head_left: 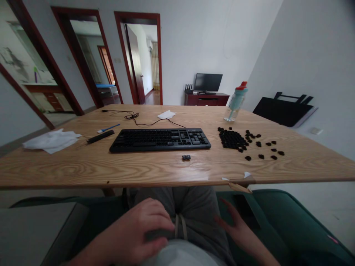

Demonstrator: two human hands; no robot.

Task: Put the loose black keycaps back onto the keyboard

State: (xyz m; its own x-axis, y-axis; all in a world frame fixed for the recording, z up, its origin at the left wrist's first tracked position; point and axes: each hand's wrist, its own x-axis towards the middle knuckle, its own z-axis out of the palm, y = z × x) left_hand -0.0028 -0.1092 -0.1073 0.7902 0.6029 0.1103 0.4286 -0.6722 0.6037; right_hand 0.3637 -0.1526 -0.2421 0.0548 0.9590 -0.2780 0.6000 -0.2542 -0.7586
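Observation:
My left hand [149,229] is below the table edge, over my lap. Its fingers are loosely bent with the thumb apart, and nothing shows in it. To the right, my right hand [235,225] hovers by my thigh with thumb and fingers spread, holding nothing. Both hands are apart from the table. On the table lies a black keyboard [161,148], its cable [155,124] running behind it. Two dark keycaps [186,157] sit in front of it. More black keycaps [233,140] form a packed block at the right, with several loose ones [261,156] scattered beside it.
Left of the keyboard are a long black object [100,136], a slim blue-and-white brush-like tool [108,128] and white tissue [52,141]. Another tissue [166,114] lies behind. A water bottle [235,103] stands at the back right. A dark phone-like slab [246,210] rests on the green seat.

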